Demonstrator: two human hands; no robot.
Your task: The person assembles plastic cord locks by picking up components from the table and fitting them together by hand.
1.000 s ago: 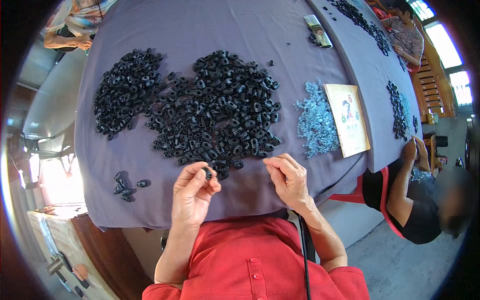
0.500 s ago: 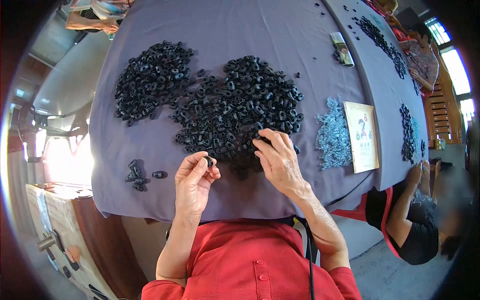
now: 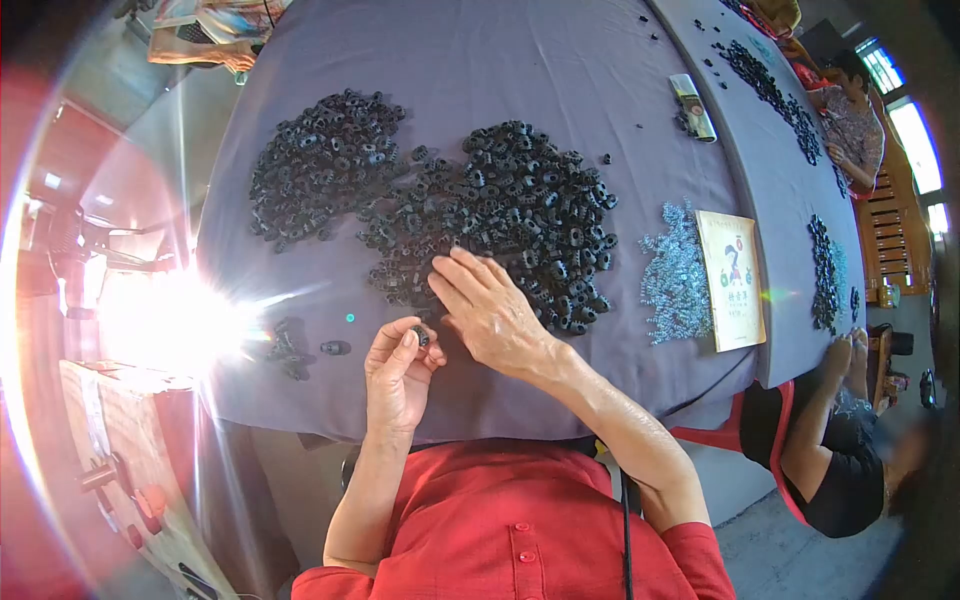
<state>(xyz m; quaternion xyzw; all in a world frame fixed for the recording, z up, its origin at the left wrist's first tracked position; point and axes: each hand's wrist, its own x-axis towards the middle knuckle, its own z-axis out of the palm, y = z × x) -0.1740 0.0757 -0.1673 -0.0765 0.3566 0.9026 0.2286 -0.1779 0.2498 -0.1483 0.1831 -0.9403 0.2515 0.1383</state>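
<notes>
My left hand point(image 3: 402, 372) pinches a small black plastic part point(image 3: 421, 337) between thumb and fingertips, just off the near edge of the heap. My right hand point(image 3: 497, 318) lies palm down over the near side of the large heap of black plastic parts point(image 3: 540, 200), its fingers stretched out and pointing up-left. What lies under its palm is hidden. A second heap of like parts point(image 3: 325, 165) spreads to the left and touches the large one. One loose part point(image 3: 336, 348) lies left of my left hand, beside a small cluster point(image 3: 290, 350) dimmed by glare.
Right of the heaps are a pile of small clear-blue springs point(image 3: 678, 280), a printed booklet point(image 3: 732, 280) and a pack point(image 3: 695, 108). A purple-grey cloth point(image 3: 430, 60) covers the table. Other people sit along the right side point(image 3: 835, 470) and at the far left corner point(image 3: 220, 50).
My right hand has moved left from the heap's right side, and its curled fingers have straightened. The left hand still holds the black part. Glare at left has grown as the view shifted.
</notes>
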